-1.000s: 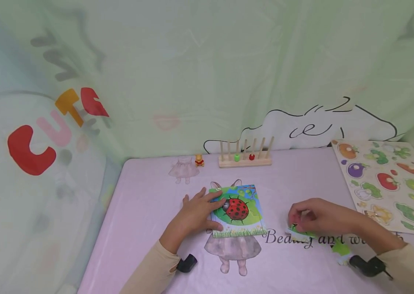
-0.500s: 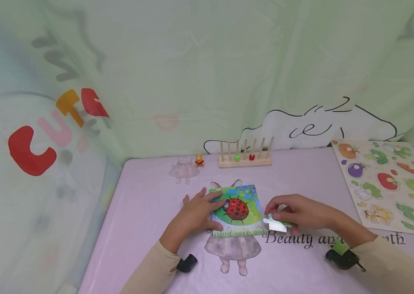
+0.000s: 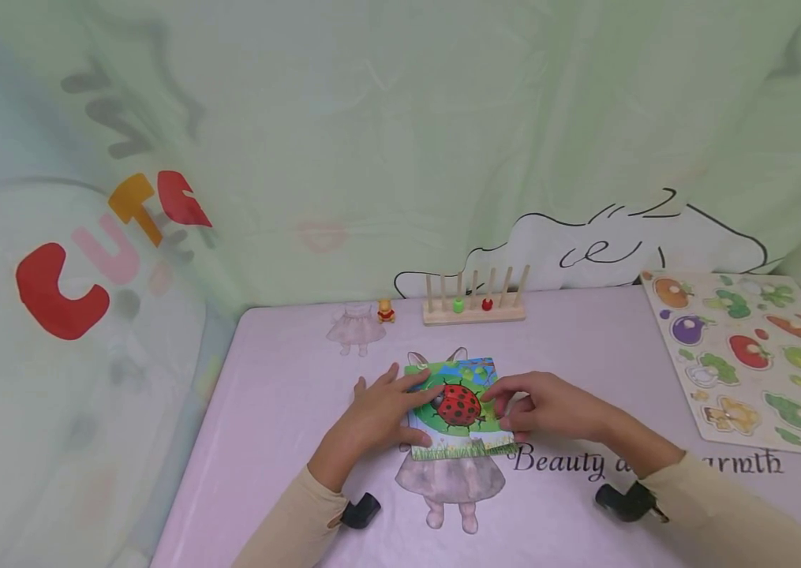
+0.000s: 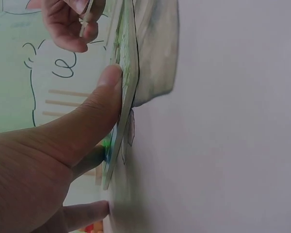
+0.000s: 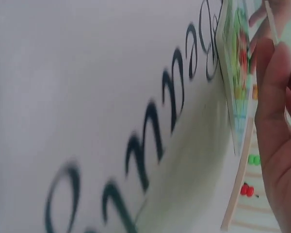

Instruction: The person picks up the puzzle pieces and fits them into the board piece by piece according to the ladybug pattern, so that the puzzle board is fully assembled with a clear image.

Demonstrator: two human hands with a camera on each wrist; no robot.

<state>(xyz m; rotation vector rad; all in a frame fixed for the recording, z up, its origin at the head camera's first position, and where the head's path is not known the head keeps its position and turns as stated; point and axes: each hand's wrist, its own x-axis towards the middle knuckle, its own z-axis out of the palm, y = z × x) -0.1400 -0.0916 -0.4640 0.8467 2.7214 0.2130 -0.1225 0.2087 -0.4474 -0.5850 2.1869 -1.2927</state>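
Observation:
A square ladybug jigsaw puzzle [image 3: 458,406] lies on the table in the head view. My left hand [image 3: 380,406] rests over its left side with spread fingers; in the left wrist view the thumb [image 4: 104,92] presses on the puzzle's edge. My right hand [image 3: 545,406] is at the puzzle's right side and pinches a jigsaw piece [image 3: 491,439] over the lower right corner. Edge-on, that piece [image 5: 271,22] shows as a thin strip between thumb and fingers in the right wrist view. Whether it touches the board I cannot tell.
Behind the puzzle stand a wooden peg rack [image 3: 474,312] with a green and a red bead and a small bear figure [image 3: 386,311]. A vegetable peg puzzle board [image 3: 755,363] lies at the right. Curtains hang along the table's back and left.
My right hand picked up a jigsaw piece from the table at right and carried it left, turning its picture side up, over the puzzle. The left hand has stayed in place.

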